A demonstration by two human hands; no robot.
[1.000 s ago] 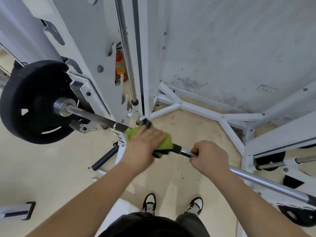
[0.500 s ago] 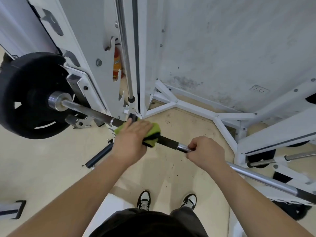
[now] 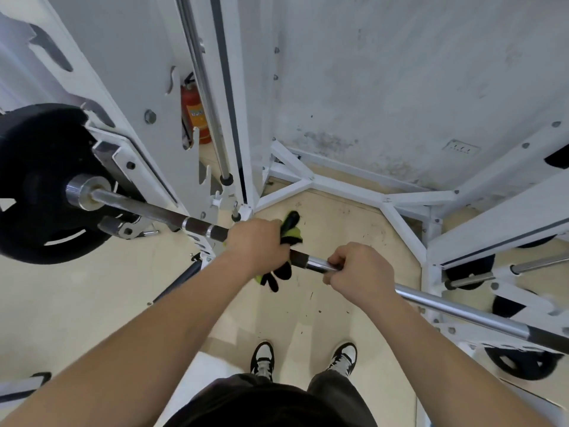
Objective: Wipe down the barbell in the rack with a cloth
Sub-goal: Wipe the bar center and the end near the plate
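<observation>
My left hand [image 3: 257, 241] is clamped around the green-and-black cloth [image 3: 284, 238], wrapped on the barbell [image 3: 147, 208]. My right hand [image 3: 358, 268] is closed on the bare shaft just beside it, at four o'clock. The bar runs from ten o'clock, by the black plate [image 3: 40, 183], toward four o'clock across the white rack [image 3: 397, 220].

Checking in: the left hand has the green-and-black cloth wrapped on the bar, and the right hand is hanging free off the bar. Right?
Not quite. In the head view the right hand is not free: it grips the barbell just beside the cloth. The rest stands: the left hand holds the green-and-black cloth wrapped on the bar.
</observation>
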